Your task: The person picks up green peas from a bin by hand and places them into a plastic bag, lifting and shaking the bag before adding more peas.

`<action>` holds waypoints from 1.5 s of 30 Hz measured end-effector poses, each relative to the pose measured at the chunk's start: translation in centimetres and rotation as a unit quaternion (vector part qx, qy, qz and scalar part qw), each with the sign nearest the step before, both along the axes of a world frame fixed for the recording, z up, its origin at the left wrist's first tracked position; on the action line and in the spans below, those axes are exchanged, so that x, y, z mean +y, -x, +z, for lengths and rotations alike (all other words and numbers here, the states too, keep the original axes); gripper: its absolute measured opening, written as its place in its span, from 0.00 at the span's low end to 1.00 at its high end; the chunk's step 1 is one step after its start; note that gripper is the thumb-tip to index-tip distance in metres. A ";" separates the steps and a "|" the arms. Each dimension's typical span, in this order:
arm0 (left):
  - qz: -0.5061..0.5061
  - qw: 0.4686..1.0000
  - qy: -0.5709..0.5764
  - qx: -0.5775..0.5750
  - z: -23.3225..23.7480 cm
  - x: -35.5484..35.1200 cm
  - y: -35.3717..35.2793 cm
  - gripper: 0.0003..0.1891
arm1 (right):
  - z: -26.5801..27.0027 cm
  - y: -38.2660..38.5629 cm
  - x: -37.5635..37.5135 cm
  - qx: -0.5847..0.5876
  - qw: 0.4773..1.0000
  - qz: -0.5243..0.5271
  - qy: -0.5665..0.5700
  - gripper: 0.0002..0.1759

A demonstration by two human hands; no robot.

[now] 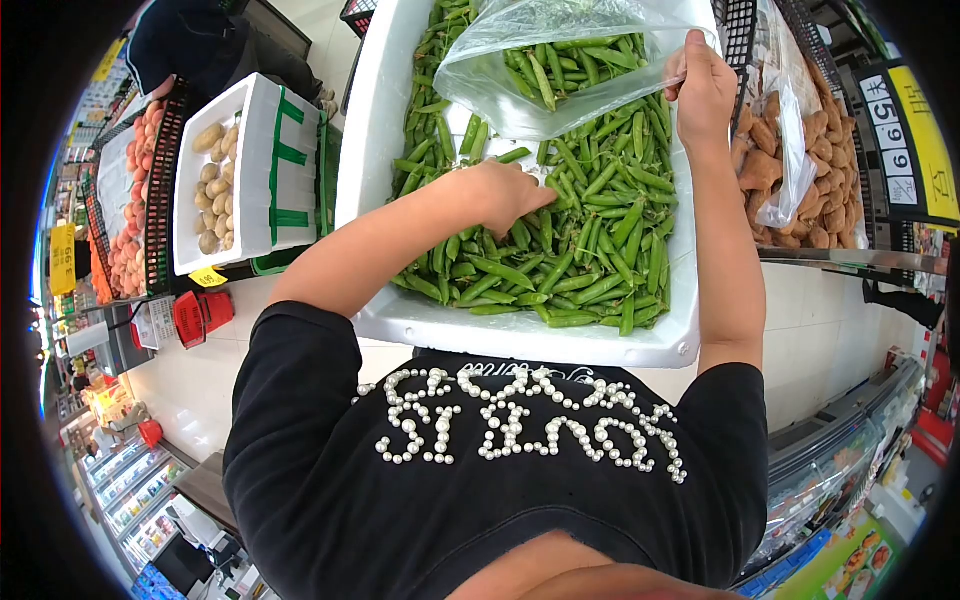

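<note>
My right hand (703, 85) pinches the rim of a clear plastic bag (490, 85) at the upper right. The bag's mouth gapes, and several green pea pods (541, 78) show in and through it. Below the bag, my left hand (510, 195) is curled down into the heap of pea pods (590, 265), fingers closed around pods and their tips partly hidden. The heap fills a white foam box (520, 345) in front of my body, with a bit of its white bottom showing near the left hand.
Left of the box stands a white foam crate (258, 180) of potatoes (215, 185), with a black crate (165, 190) of reddish produce beyond it. At right lie brown tubers (820, 150) beside a price sign (905, 140). A person (200, 45) stands at upper left. A red basket (203, 318) is lower left.
</note>
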State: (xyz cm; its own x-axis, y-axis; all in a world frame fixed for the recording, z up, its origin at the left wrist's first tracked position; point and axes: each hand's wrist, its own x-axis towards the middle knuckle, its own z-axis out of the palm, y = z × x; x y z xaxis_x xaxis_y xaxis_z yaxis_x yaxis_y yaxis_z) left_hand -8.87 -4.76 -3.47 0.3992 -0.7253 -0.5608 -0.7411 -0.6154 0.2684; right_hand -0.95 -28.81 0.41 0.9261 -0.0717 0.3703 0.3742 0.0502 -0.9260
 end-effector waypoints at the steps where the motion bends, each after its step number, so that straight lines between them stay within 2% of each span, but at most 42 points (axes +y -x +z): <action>1: -0.019 1.000 0.001 -0.024 0.1 0.0 0.1 0.32 | 0.0 0.0 0.0 0.000 1.000 0.002 -0.001 0.25; 7: -0.007 0.994 -0.092 0.052 -0.4 -0.4 -0.4 0.29 | 0.0 0.1 0.0 -0.001 1.000 0.006 0.003 0.25; 13: 0.017 0.993 -0.082 0.088 0.3 -0.5 -0.4 0.26 | 0.6 0.5 0.4 -0.008 1.000 0.019 0.009 0.25; 22: 0.004 0.994 -0.050 0.093 -1.1 -0.3 -0.8 0.21 | 0.6 0.6 0.4 -0.005 1.000 0.019 0.007 0.25; 28: 0.044 0.982 0.080 0.168 1.1 1.0 -2.0 0.21 | 0.6 0.5 0.3 -0.003 1.000 0.012 0.008 0.25; 31: 0.096 0.949 0.134 0.268 2.3 1.3 -2.9 0.18 | 0.1 0.0 0.0 0.010 1.000 -0.006 0.010 0.25; 34: 0.175 0.908 0.207 0.320 3.3 1.5 -2.4 0.17 | 0.0 0.0 0.1 0.007 1.000 -0.003 0.009 0.25; 37: 0.145 0.877 0.260 0.377 3.2 1.3 -2.5 0.16 | 0.1 0.1 0.2 0.001 1.000 0.007 0.005 0.25; 43: 0.207 0.739 0.393 0.507 3.3 1.0 -1.7 0.15 | 0.7 0.6 0.5 -0.009 1.000 0.011 0.024 0.26; 45: 0.221 0.713 0.427 0.510 3.1 0.9 -1.5 0.17 | 0.6 0.5 0.5 -0.007 1.000 0.011 0.027 0.26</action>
